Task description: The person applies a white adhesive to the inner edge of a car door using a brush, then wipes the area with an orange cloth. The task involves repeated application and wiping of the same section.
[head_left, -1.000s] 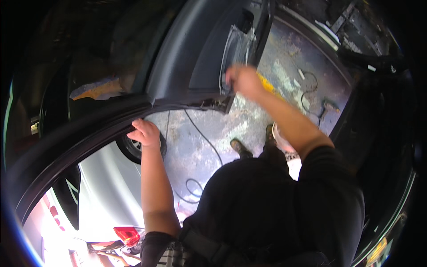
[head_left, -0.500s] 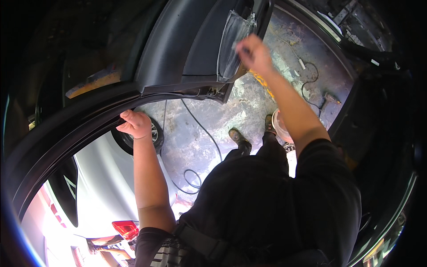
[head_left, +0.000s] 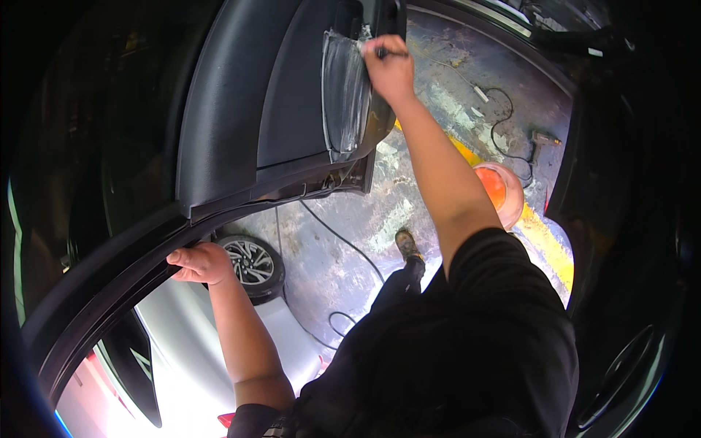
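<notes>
— Right hand has travelled from the lower end to the upper end of the long, dark door insert smeared with white streaks. Left hand remains at the curved black door frame. The view has shifted too; the round pinkish bucket with an orange interior now shows beyond the right forearm.

— State of the right grip?

— Narrow, fingers curled in a fist around a short, dark, handle-like object. One end projects to the right; its type cannot be told.

— And the left?

— In contact with the door frame, thumb pointing left. How tightly that grip closes cannot be told, as part of the hand is hidden.

— Location of the streaked piece?

— Ahead of the person, set upright in the black textured door panel, near its right edge. The right hand is at its upper right corner; white residue shows just beside the knuckles.

— Surroundings?

— On the stained grey floor, a dark gun-shaped tool lies near the bucket, and a thin black hose runs past one brown boot. A black tyre with a silver spoked wheel stands near the left hand, beside a glossy silver-white car body.
</notes>
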A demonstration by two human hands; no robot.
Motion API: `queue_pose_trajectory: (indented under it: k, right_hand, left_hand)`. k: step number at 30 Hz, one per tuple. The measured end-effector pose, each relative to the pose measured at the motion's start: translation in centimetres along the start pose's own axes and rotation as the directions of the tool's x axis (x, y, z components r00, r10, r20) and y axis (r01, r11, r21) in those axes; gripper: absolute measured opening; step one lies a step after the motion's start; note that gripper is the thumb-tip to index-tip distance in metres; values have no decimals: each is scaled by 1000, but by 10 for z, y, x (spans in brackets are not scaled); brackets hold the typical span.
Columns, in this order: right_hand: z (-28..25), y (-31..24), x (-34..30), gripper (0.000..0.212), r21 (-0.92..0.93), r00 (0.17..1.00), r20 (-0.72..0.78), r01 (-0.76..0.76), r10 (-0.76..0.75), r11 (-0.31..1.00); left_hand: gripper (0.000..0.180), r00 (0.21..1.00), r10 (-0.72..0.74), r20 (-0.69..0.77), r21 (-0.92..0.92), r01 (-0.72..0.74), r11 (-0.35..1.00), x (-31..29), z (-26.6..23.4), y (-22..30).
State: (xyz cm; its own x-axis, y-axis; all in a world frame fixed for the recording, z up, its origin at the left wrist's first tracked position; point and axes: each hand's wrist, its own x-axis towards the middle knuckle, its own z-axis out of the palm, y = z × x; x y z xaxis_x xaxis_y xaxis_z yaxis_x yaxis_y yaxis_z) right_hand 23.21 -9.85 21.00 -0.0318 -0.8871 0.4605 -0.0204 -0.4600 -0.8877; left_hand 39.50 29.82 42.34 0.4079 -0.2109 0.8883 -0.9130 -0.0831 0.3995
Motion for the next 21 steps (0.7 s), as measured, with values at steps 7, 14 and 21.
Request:
queue_pose_trajectory:
  k: [7,14,21]
  right_hand:
    - [-46,-69,-142,11,276,989,127,-110,77,955]
    - [-167,-52,-343,10,-75,754,211,-622,622,780]
    - [-360,9,-465,26,-319,419,-337,-893,843,317]
  left_hand:
    - [52,973,219,74,65,-223,973,16,32,2]
    - [42,949,309,68,48,-313,949,30,60,36]
    - [56,953,298,-49,-338,-296,893,28,79,54]
